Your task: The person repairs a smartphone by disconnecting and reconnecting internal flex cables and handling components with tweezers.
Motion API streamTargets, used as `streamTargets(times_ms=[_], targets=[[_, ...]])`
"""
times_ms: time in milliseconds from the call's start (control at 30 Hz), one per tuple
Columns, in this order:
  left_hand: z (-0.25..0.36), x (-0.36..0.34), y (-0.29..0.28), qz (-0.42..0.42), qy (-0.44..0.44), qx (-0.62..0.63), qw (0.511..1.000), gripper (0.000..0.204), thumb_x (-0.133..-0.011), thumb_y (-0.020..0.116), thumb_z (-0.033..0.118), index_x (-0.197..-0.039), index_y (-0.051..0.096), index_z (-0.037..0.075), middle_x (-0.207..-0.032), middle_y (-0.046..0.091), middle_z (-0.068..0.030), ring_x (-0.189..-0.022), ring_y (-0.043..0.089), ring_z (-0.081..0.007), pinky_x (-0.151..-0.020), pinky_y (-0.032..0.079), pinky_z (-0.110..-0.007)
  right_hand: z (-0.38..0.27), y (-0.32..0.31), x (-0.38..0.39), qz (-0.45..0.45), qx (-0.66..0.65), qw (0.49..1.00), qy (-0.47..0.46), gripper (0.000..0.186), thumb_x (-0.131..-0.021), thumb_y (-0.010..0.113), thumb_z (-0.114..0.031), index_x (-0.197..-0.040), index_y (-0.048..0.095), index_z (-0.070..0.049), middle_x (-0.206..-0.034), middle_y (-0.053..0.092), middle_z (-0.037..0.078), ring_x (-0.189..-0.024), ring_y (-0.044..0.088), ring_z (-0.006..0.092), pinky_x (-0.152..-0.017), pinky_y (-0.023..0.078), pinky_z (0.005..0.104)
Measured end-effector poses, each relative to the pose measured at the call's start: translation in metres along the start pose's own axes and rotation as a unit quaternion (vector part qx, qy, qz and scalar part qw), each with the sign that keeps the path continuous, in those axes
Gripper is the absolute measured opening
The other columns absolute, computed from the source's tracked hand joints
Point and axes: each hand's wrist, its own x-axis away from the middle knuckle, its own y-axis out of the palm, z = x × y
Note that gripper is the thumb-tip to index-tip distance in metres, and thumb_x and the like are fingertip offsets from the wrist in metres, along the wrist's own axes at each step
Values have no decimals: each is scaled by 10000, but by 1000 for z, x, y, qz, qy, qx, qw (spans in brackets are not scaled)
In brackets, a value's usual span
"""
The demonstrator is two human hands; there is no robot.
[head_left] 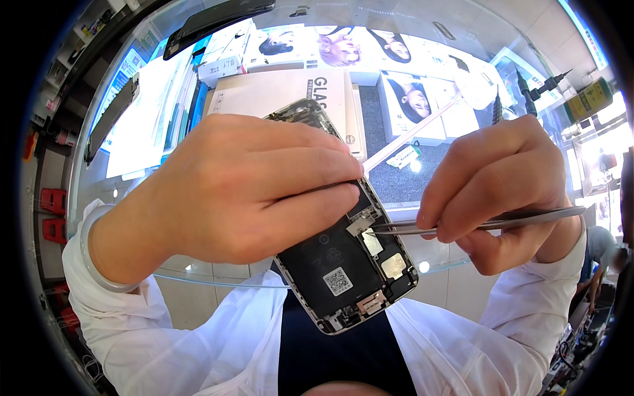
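Observation:
My left hand [264, 188] is closed around an opened smartphone [317, 264], gripping it by its edges with the fingers lying across its upper part. The phone's inside faces up, showing a black battery [307, 280] and silvery metal parts along the right side. In my right hand [505, 185] is a pair of metal tweezers [475, 226], pinched between thumb and fingers. The tweezer tips reach a small silver metal plate [361, 223] beside the battery. Whether they grip it or only touch it I cannot tell. My left fingers hide part of the phone's upper half.
Beneath the phone is a glass counter with flat boxes [277, 89] and picture boxes [409, 102] visible. A dark phone part [218, 23] lies at the back, another dark panel [112, 119] at left. Screwdrivers [525, 92] and a green-yellow container [588, 100] stand at the back right.

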Motion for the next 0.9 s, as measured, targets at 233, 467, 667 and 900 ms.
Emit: streamTargets(times_ms=[233, 467, 667, 900], targets=[[2, 0, -1, 6, 1, -6, 1000, 243, -711, 725, 133, -890, 725, -32, -943, 720, -178, -825, 735, -316, -676, 632, -371, 2, 0, -1, -3, -8, 1000, -2, 135, -651, 702, -1, -783, 726, -17, -843, 719, 165, -589, 694, 169, -536, 573, 245], [1, 1, -1, 8, 1, -12, 1000, 265, -673, 739, 131, -887, 723, -25, -906, 707, -158, -782, 722, -300, -637, 626, -355, -1, 1, 1, 14, -4, 1000, -2, 141, -650, 710, 9, -788, 728, -9, -849, 718, 173, -583, 693, 164, -528, 573, 237], [4, 2, -3, 4, -8, -11, 1000, 260, -654, 749, 106, -881, 722, -19, -882, 700, -148, -755, 719, -292, -608, 622, -345, 1, 0, 1, -8, -27, 1000, 3, 155, -662, 702, 30, -811, 733, -1, -867, 716, 186, -586, 693, 162, -524, 572, 233], [12, 1, -5, -6, -19, 4, 1000, 216, -701, 783, 87, -874, 726, -28, -891, 707, -165, -781, 729, -309, -620, 632, -352, -2, 5, 0, 12, -54, 998, 12, 149, -669, 698, 35, -806, 741, -4, -877, 718, 193, -565, 690, 159, -509, 559, 219]])
